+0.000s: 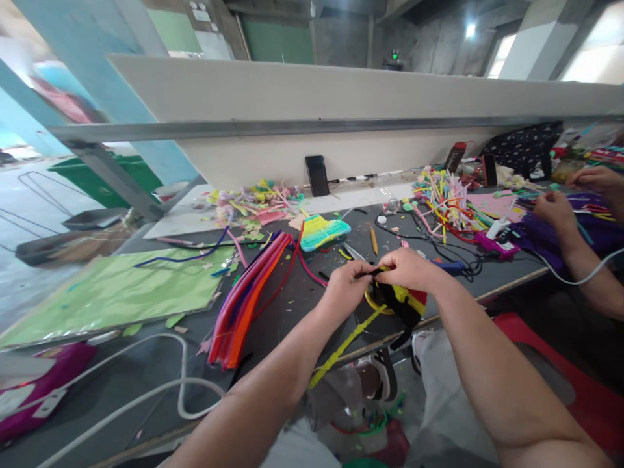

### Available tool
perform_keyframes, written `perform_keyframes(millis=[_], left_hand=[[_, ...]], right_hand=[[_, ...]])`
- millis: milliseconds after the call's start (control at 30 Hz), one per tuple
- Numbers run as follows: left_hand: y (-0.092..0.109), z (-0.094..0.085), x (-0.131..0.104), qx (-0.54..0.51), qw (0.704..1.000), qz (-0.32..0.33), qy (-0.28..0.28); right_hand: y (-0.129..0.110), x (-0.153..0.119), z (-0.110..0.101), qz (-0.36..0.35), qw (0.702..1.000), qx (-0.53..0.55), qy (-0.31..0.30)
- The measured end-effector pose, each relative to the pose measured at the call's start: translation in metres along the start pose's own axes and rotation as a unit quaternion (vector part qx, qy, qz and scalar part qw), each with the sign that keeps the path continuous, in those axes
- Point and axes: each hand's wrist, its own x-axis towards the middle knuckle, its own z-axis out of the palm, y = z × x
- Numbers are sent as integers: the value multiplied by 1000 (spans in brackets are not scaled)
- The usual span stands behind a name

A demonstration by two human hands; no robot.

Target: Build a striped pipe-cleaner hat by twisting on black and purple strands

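My left hand (347,286) pinches a thin black strip near the table's front edge. Right beside it, my right hand (407,268) has its fingers closed on a black, yellow and red piece (407,304) made of fuzzy stems. The fingertips of both hands nearly meet over the black strip. From this piece a yellow twisted strand (346,348) hangs down to the left, past the table edge. Left of my hands lies a bundle of pink, purple and orange stems (248,299).
Beyond my hands are a yellow and blue fuzzy shape (322,233), scissors (353,252), a pencil (374,241) and a propped phone (317,175). At left lie a green sheet (117,289) and white cable (184,364). Another person's hands (558,211) work at right.
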Motion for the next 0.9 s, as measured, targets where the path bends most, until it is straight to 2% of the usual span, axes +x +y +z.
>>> perform_keyframes(millis=[100,233,300,367,433,500,600,700,900], left_hand=[[2,-2,1,-122,990,-52,-43],[4,-6,3,-275,949,-124,-92],[4,-9,4,-327,924,-161,-113],[4,-12,5,-338,913,-181,-136],[3,-14,5,-306,924,-165,-162],[5,-16,4,-238,946,-120,-184],[11,-18,1,-106,980,-15,-169],[19,-20,-1,-24,986,69,-149],[24,-21,-2,20,984,86,-153]], right_hand=[[1,1,-1,-8,1000,4,-11],[2,0,-1,-16,998,36,-41],[1,-1,-2,-14,998,45,-47],[1,-1,-2,-9,998,48,-47],[2,-1,-1,-2,997,52,-48],[3,-1,-1,10,997,53,-46],[6,-1,-1,17,998,54,-39],[7,-2,-3,12,996,72,-55],[8,-2,-4,6,996,64,-57]])
